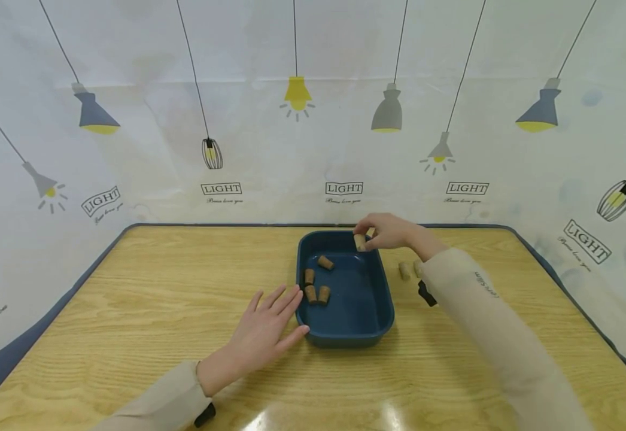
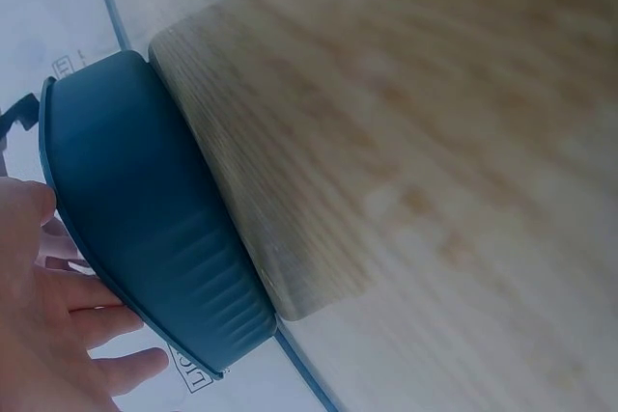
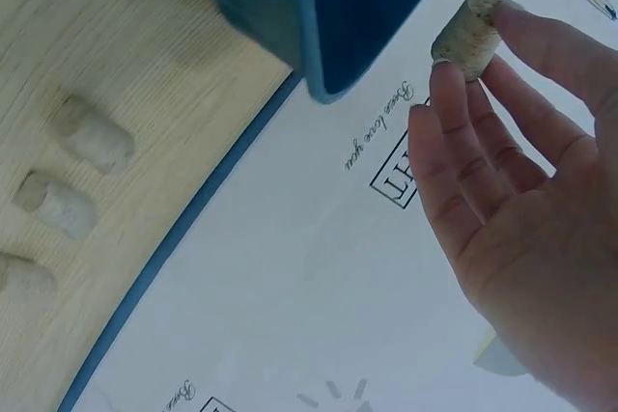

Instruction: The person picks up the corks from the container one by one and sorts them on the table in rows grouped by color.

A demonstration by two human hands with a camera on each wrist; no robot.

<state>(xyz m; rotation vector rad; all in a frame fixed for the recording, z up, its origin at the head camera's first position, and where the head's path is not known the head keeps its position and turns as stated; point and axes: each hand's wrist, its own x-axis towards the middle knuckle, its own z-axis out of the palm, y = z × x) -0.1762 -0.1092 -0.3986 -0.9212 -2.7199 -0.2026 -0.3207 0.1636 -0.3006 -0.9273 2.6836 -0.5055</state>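
One blue tray (image 1: 353,311) could skid if the left hand (image 1: 264,329), fingers straight at its left rim, pushes too hard; over the far-right corner, the right hand (image 1: 391,232) pinches a pale cork (image 1: 359,242) that might slip if squeezed unevenly; four brown corks (image 1: 310,294) lie inside, nearer the left hand.

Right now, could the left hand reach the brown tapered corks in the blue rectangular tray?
Probably yes: the left hand, holding nothing, is at the left rim of the blue tray; the brown corks lie on that side, with only the wall to clear.
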